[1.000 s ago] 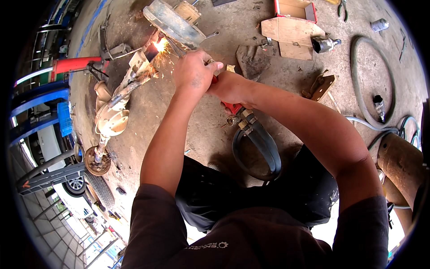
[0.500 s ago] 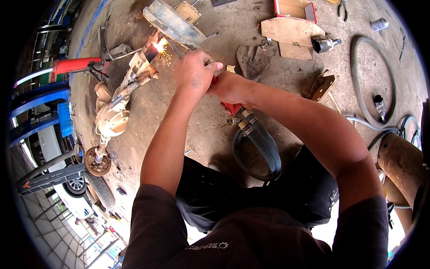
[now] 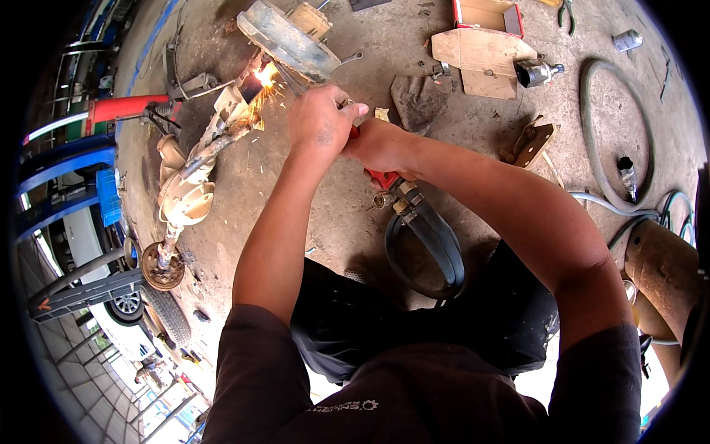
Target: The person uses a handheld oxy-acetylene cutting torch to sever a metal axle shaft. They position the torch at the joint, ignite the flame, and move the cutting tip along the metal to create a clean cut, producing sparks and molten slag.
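Note:
A cutting torch (image 3: 383, 179) with a red handle is held in both my hands, its metal tubes pointing up and left. My left hand (image 3: 319, 118) closes round the front of the torch. Behind it, my right hand (image 3: 381, 144) wraps the handle, where brass fittings join the hoses (image 3: 435, 244). At the torch's tip a bright flame (image 3: 265, 74) meets a rusty vehicle axle (image 3: 185, 200). Orange sparks (image 3: 255, 111) spray down from that spot. A worn, drum-like metal part (image 3: 285, 41) sits at the axle's far end; a rusty round hub (image 3: 163, 266) is at the near end.
A red jack-like tool (image 3: 129, 107) stands left of the axle. Cardboard (image 3: 481, 55), an open red-edged box (image 3: 488, 16), pliers (image 3: 567, 18) and a metal joint (image 3: 538, 72) lie on the concrete at the far right. A thick hose ring (image 3: 588, 111) and a rusty cylinder (image 3: 658, 259) are further right.
The spray of sparks below the flame has grown larger and brighter. My hands and the torch have stayed almost still.

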`<state>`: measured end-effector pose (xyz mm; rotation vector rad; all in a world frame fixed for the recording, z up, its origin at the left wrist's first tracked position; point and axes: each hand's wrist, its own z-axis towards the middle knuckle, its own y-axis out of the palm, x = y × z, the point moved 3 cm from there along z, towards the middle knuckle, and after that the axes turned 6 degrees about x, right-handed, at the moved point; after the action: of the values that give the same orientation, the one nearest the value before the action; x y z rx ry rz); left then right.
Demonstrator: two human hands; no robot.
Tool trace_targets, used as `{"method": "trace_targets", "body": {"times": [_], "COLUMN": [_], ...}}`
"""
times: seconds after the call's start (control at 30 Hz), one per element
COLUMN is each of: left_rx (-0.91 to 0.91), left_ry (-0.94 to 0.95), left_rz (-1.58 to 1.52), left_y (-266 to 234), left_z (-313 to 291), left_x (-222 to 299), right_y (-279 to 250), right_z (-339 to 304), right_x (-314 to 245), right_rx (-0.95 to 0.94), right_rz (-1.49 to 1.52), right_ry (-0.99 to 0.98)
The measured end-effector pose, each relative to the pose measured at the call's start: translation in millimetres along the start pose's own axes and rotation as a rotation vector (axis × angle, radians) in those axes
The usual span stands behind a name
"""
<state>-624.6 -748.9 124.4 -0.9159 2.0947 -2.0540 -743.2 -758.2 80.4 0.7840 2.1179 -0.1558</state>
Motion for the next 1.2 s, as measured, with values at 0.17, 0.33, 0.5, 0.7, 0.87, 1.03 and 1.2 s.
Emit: {"method": "trace_targets", "body": {"times": [0.17,0.33,0.5,0.7,0.87,1.03,1.2], "left_rx": [0.017,0.01,0.002,0.047,0.059,0.034,0.01], "left_ry": [0.012,0.0,0.001,0.039,0.065,0.036,0.001], "left_rz": [0.009,0.01,0.0,0.025,0.044,0.034,0.032], "left_y": [0,-2,-3,2,1,3,-3], "left_z": [0,-1,-1,1,2,3,0], "left_x": [-1,2,2,-7,-4,-6,2], "right_y": [0,1,1,3,1,1,2], "right_z": [2,0,3,14,13,14,10], "right_x": [0,0,1,5,7,4,5], "right_rx": [0.009,0.001,0.01,0.033,0.014,0.046,0.026], "right_rz": [-0.051,0.008,-0.046,-0.163,-0.141,-0.191,-0.079], "right_ry": [-0.036,-0.006,-0.028,-0.061,-0.041,-0.082,-0.035]}}
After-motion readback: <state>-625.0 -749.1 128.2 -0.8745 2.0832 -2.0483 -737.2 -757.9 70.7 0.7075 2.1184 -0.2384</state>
